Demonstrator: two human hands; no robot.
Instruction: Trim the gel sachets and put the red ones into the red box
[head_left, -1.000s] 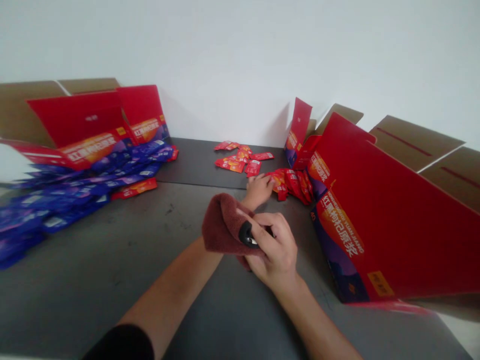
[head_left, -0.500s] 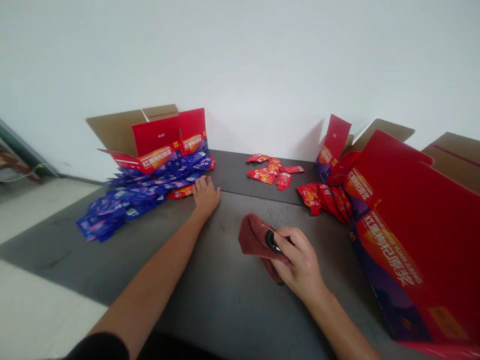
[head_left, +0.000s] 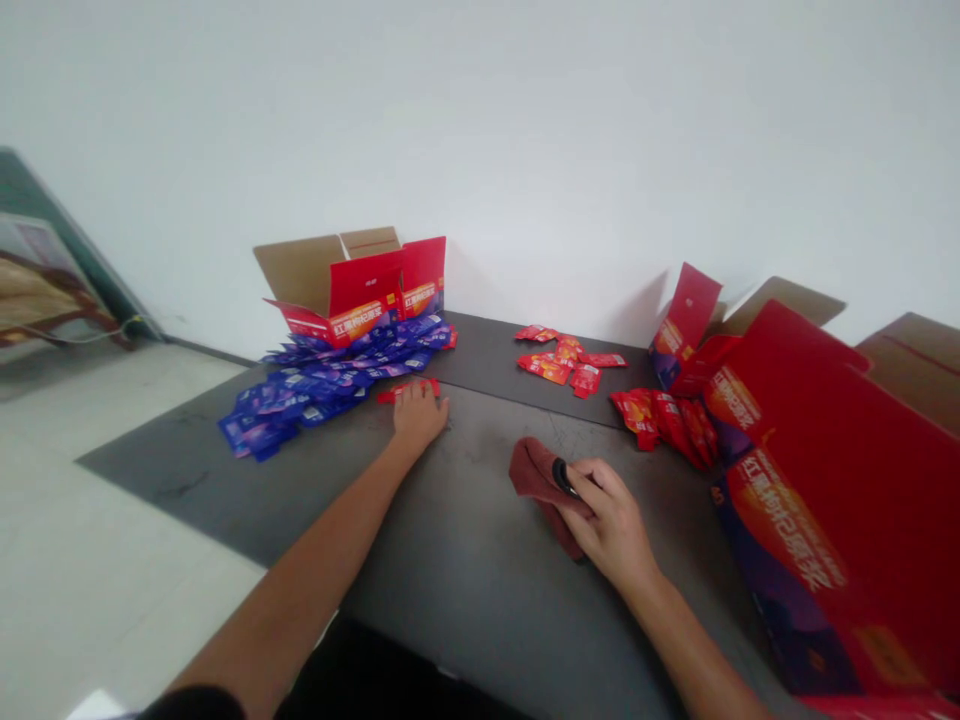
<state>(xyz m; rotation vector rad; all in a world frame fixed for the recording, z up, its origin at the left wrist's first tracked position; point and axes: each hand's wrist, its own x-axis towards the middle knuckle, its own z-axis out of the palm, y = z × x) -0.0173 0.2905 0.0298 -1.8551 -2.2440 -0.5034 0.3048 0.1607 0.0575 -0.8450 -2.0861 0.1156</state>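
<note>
Cloth (head_left: 531,470): reddish-brown, folded, black piece (head_left: 562,477) at its upper fold; well right of the blue packet heap (head_left: 322,378), clamped in the right hand (head_left: 606,512). Red packet (head_left: 387,395): flat, glossy, just right of the heap; left hand (head_left: 420,412) over it, grip untellable. One second earlier, left hand was at the red pouch cluster (head_left: 664,420), well right of the heap.

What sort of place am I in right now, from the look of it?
Probably an indoor work area for packaged goods, perhaps a packing or storage room. A dark worktable holds large open printed cartons, a heap of blue packets and loose red packets.
</note>
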